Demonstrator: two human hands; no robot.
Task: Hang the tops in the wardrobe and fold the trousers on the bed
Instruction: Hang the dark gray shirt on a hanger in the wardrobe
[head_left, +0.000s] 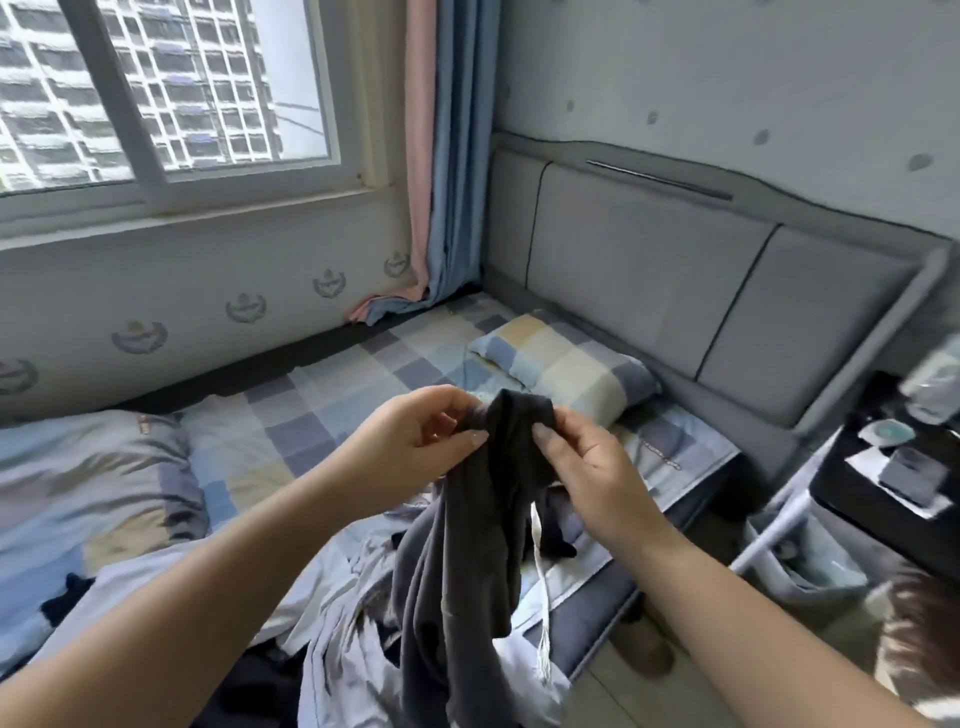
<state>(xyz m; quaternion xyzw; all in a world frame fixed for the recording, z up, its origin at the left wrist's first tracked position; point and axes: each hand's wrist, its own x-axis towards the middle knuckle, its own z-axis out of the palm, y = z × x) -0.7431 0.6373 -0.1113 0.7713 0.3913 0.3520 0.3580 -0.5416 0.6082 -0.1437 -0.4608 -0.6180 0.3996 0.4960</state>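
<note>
Left hand (421, 436) and right hand (587, 462) pinch dark garment (467, 545) above bed (311, 415).

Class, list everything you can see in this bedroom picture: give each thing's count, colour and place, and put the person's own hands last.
Dark garment: one, charcoal grey, held up over the bed, white drawstring hanging.
Pile of clothes: several, pale and dark, on the bed's near edge.
Bed: one, blue-yellow check sheet, centre.
Pillow: one, check, by the headboard.
Quilt: one, blue-grey, left on the bed.
Headboard: one, grey, padded, right.
Curtain: one, pink and blue, beside the window.
Window: one, white frame, upper left.
Side table: one, black top, far right, small items blurred.
Left hand: pinches the garment's top.
Right hand: pinches the garment's top.
</note>
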